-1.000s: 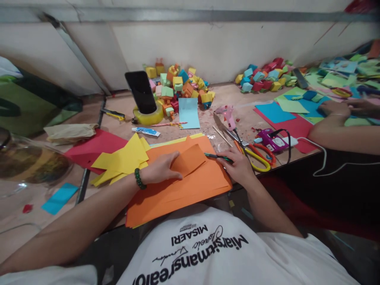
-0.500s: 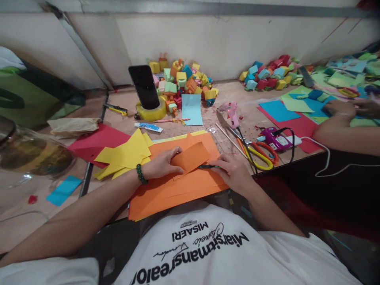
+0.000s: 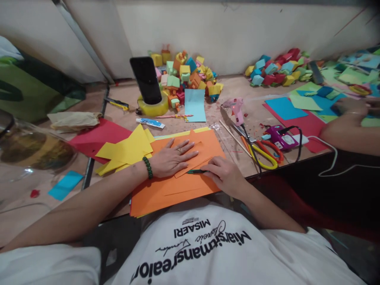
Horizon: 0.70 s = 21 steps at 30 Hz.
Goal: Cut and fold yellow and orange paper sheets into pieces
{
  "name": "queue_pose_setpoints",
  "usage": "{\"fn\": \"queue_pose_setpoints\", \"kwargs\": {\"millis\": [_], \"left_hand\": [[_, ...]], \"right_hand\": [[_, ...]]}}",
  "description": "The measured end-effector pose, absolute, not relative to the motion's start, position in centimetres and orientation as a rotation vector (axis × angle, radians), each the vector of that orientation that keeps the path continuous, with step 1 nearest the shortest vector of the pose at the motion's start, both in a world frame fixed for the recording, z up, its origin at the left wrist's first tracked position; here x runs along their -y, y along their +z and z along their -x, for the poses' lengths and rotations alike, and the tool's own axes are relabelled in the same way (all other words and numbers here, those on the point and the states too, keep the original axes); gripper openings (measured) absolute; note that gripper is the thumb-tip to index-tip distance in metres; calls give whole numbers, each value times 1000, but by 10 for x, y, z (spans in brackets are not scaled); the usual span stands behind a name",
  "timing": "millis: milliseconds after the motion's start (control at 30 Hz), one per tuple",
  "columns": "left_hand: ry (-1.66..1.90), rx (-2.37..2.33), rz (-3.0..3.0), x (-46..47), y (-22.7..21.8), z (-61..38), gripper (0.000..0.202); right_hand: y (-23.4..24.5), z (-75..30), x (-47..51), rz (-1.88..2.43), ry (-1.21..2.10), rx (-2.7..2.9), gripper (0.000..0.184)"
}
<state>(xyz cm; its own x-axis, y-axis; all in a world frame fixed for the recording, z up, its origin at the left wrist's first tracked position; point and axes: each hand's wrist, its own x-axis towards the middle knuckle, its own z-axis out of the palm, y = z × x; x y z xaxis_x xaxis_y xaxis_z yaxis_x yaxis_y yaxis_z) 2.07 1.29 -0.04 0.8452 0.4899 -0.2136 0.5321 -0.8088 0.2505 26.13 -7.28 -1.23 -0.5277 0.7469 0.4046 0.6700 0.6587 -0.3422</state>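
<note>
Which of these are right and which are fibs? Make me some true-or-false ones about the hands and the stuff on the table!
1. The left hand lies flat on orange paper. True.
2. The right hand holds nothing. False: the right hand holds a slim, dark, pen-like tool.
3. The phone is propped up on the yellow tape roll. True.
4. The glue gun is green. False: the glue gun is pink.
5. The bead bracelet is on the right wrist. False: the bead bracelet is on the left wrist.
</note>
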Motion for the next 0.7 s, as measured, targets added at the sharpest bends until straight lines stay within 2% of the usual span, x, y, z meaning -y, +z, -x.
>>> {"fn": "queue_pose_setpoints", "kwargs": {"millis": [700], "left_hand": [[-176,-784,-2710,-10,2,-22,53]], "right_hand": [[-19,-266,74,1005,437,2300,21]]}}
